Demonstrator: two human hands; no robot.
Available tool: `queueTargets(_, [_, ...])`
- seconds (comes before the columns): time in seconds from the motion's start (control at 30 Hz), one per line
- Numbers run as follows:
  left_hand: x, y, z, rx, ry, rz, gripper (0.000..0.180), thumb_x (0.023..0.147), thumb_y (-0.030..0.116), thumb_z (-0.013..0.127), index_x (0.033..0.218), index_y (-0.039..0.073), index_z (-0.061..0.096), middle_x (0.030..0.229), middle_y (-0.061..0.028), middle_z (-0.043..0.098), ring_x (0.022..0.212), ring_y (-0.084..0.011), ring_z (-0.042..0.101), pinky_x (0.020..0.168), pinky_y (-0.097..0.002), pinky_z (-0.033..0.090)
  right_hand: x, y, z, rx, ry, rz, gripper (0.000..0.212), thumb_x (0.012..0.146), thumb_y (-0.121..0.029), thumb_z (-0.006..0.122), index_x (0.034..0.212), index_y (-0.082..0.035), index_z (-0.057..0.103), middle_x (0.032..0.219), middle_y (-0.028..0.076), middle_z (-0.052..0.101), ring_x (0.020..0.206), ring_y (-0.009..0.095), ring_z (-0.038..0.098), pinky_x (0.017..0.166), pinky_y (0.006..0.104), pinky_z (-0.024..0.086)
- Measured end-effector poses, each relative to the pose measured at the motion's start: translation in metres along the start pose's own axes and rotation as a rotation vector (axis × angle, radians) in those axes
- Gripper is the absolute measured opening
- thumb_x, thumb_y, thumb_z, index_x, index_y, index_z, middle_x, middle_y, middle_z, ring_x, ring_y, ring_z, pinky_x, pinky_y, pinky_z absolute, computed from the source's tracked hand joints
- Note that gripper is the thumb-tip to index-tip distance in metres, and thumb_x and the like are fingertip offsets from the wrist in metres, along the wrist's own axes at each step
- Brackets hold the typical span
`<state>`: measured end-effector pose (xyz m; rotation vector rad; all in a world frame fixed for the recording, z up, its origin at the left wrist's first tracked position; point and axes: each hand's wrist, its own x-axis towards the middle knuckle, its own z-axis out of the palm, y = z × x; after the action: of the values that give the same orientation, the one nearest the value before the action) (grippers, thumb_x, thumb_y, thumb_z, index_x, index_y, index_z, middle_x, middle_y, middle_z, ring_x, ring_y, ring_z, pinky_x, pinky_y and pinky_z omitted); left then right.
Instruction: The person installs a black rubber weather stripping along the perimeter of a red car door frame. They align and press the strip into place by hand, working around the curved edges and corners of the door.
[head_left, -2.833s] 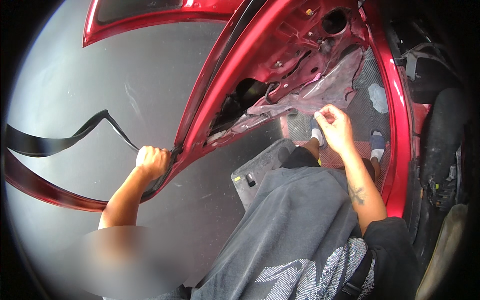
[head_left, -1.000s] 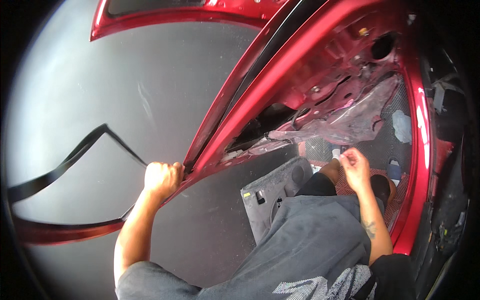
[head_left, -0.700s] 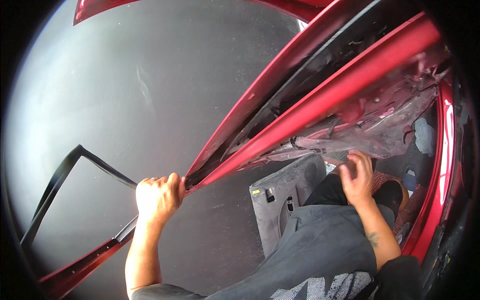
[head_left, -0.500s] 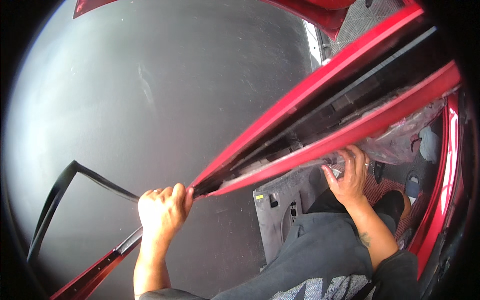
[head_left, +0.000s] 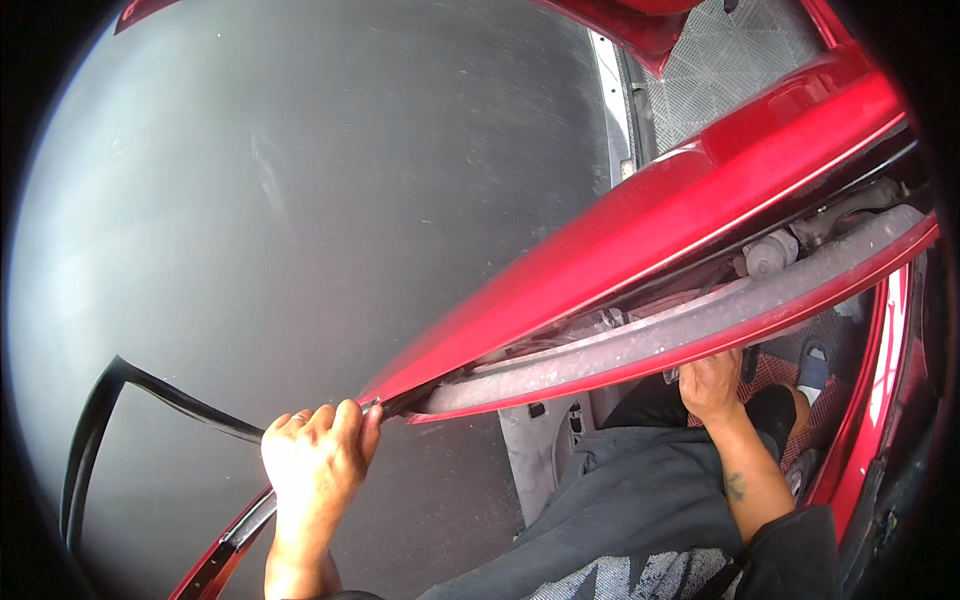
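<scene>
A red car door (head_left: 640, 235) slants across the view from lower left to upper right, its outer skin facing up. Through the gap along its edge, a round grey motor-like part (head_left: 770, 252) shows. My left hand (head_left: 318, 450) is closed around the door's narrow left end, where the frame begins. From that hand a bent black rubber-like strip (head_left: 90, 440) runs out to the left. My right hand (head_left: 712, 385) is closed just below the door's near red edge. Its fingertips are partly hidden there, and I cannot make out what they grip.
A large dark grey panel-like surface (head_left: 300, 200) lies beyond the door. A grey trim panel (head_left: 540, 450) stands by my legs. Red bodywork (head_left: 870, 420) rises at the right, and more red parts (head_left: 640, 25) are at the top. Patterned grey flooring (head_left: 735, 75) shows at upper right.
The door has tilted, so more of its red outer skin and the grey motor-like part show. My left hand has shifted slightly left and down. My right hand has gone from spread to closed.
</scene>
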<state>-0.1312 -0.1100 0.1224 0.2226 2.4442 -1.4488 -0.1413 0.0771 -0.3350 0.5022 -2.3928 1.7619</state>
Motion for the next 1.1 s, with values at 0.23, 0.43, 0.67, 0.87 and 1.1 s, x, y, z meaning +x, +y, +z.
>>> queueTargets(0.23, [0.001,0.000,0.003,0.010,0.039,0.015,0.047,0.094,0.035,0.084,0.068,0.015,0.050,0.057,-0.0010,0.047,0.047,-0.0219,0.049,0.052,-0.0370,0.039,0.026,-0.046,-0.018,0.206,0.007,-0.205,0.016,0.079,-0.015,0.084,0.091,-0.007,0.076,0.114,0.011,0.068,0.108,0.040,0.066,0.094,0.0535,0.052])
queueTargets(0.43, [0.003,0.000,0.005,-0.002,0.043,-0.001,0.047,0.094,0.035,0.084,0.068,0.015,0.050,0.056,-0.0012,0.047,0.047,-0.0224,0.051,0.053,-0.0368,0.039,0.047,-0.069,-0.011,0.207,-0.234,-0.206,0.022,0.095,-0.020,0.078,0.111,-0.005,0.074,0.127,0.018,0.069,0.123,0.044,0.064,0.105,0.0561,0.049])
queueTargets(0.67, [0.002,-0.001,0.004,-0.019,0.032,-0.003,0.047,0.095,0.034,0.084,0.069,0.016,0.050,0.056,-0.0015,0.048,0.047,-0.0230,0.050,0.053,-0.0371,0.039,0.044,-0.052,-0.003,0.080,0.178,-0.156,0.027,0.101,-0.022,0.075,0.119,-0.002,0.071,0.108,0.023,0.076,0.102,0.046,0.073,0.093,0.0536,0.055])
queueTargets(0.87, [0.002,-0.002,0.003,-0.014,0.023,-0.001,0.047,0.095,0.034,0.084,0.069,0.016,0.050,0.056,-0.0015,0.048,0.047,-0.0230,0.050,0.053,-0.0370,0.039,0.030,-0.036,-0.017,0.378,0.301,-0.132,0.041,0.097,-0.035,0.082,0.119,-0.003,0.071,0.105,0.017,0.078,0.094,0.039,0.074,0.087,0.0500,0.056])
queueTargets(1.1, [0.003,0.001,0.000,-0.037,-0.052,-0.042,0.041,0.097,0.032,0.081,0.072,0.013,0.054,0.059,-0.0053,0.054,0.054,-0.0284,0.058,0.061,-0.0411,0.047,0.000,0.006,-0.059,-0.219,-0.195,-0.023,0.055,0.081,-0.045,0.090,0.122,-0.011,0.080,0.090,0.011,0.076,0.086,0.031,0.069,0.083,0.0463,0.054])
